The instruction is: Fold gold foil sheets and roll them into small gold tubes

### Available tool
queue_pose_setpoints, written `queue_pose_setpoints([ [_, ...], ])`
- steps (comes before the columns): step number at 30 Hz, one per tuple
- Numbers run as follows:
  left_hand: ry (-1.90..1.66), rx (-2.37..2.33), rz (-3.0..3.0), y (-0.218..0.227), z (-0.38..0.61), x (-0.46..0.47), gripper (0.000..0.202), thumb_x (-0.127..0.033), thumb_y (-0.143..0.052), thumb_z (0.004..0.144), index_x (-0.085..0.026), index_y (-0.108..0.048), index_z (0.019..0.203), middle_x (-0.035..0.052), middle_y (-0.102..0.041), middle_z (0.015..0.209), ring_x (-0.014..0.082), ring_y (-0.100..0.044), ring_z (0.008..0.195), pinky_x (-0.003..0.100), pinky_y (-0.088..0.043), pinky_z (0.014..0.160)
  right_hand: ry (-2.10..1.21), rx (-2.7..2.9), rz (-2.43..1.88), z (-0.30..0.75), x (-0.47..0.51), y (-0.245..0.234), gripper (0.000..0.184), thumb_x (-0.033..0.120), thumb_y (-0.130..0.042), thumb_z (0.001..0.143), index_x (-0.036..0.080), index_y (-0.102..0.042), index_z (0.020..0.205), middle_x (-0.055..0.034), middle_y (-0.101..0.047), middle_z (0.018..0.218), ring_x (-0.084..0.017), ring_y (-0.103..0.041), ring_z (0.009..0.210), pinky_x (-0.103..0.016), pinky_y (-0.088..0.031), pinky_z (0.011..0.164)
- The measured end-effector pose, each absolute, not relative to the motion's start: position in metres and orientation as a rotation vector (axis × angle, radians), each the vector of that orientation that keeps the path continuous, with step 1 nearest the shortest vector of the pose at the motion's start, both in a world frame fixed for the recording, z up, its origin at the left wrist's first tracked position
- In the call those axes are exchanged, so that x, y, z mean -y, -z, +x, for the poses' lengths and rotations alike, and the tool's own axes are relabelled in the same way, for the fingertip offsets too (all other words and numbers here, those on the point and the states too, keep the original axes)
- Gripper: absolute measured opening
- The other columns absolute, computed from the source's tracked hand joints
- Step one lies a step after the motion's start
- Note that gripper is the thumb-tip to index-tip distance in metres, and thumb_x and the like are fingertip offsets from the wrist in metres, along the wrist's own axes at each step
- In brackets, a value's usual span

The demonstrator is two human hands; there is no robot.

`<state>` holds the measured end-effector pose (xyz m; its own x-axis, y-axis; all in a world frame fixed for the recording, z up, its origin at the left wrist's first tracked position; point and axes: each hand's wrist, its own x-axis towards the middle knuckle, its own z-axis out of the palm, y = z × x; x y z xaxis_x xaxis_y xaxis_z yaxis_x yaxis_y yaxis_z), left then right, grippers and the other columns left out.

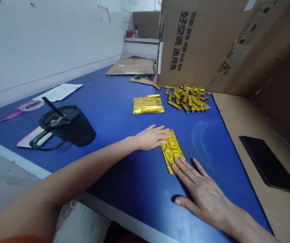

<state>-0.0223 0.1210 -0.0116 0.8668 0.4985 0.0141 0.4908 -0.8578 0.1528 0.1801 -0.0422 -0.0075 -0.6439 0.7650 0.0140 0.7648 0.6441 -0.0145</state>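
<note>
A shiny gold foil sheet (pixel 169 153) with an embossed pattern and a crease along its length lies flat on the blue tabletop. The fingers of my left hand (pixel 151 137) rest spread over its far end. My right hand (pixel 198 184) lies with its fingertips on the near right part of the sheet, thumb held out to the side. Beyond my hands sits a flat stack of gold foil sheets (pixel 148 105), with a single rolled gold tube (pixel 153 96) behind it. Farther right, rolled gold tubes (pixel 189 99) form a loose pile.
A dark lidded mug (pixel 77 130) with a straw stands at the left, near a roll of tape (pixel 31 105) and white paper (pixel 61 92). A large cardboard box (pixel 206 40) rises behind the pile. A black phone (pixel 269 163) lies on cardboard at the right.
</note>
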Motion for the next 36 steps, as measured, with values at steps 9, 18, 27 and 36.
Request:
queue_pose_setpoints([
  [9, -0.168, -1.011, 2.873, -0.016, -0.011, -0.127, 0.045, -0.027, -0.043, 0.086, -0.030, -0.032, 0.129, 0.0065, -0.029, 0.137, 0.0214, -0.031, 0.122, 0.036, -0.026, 0.096, -0.070, 2.794, -1.331, 0.180, 0.043, 0.007, 0.069, 0.057, -0.032, 0.082, 0.014, -0.021, 0.135, -0.0109, -0.023, 0.139, -0.025, -0.017, 0.128, -0.053, -0.020, 0.101],
  [18, -0.268, -0.940, 2.795, 0.000, -0.001, -0.140, 0.027, -0.029, -0.048, 0.083, -0.031, -0.057, 0.108, 0.0038, -0.049, 0.110, 0.0186, -0.044, 0.102, 0.031, -0.035, 0.086, -0.063, 2.795, -1.324, 0.179, 0.043, 0.007, 0.069, 0.057, -0.032, 0.082, 0.015, -0.021, 0.135, -0.0100, -0.023, 0.139, -0.025, -0.016, 0.128, -0.053, -0.019, 0.101],
  [27, -0.461, -0.975, 2.745, 0.011, 0.001, -0.141, 0.022, -0.031, -0.050, 0.082, -0.029, -0.062, 0.101, 0.0029, -0.049, 0.106, 0.0168, -0.045, 0.099, 0.031, -0.036, 0.087, -0.066, 2.762, -1.313, 0.179, 0.044, 0.007, 0.067, 0.054, -0.036, 0.082, 0.015, -0.022, 0.135, -0.0105, -0.028, 0.138, -0.026, -0.020, 0.127, -0.053, -0.020, 0.101],
  [36, -0.320, -1.009, 2.927, -0.006, 0.009, -0.113, 0.033, -0.028, -0.040, 0.087, -0.016, -0.053, 0.115, 0.0089, -0.037, 0.131, 0.0202, -0.029, 0.123, 0.032, -0.021, 0.101, -0.069, 2.754, -1.322, 0.178, 0.044, 0.007, 0.068, 0.055, -0.035, 0.082, 0.014, -0.022, 0.135, -0.0112, -0.028, 0.138, -0.026, -0.020, 0.127, -0.053, -0.020, 0.101],
])
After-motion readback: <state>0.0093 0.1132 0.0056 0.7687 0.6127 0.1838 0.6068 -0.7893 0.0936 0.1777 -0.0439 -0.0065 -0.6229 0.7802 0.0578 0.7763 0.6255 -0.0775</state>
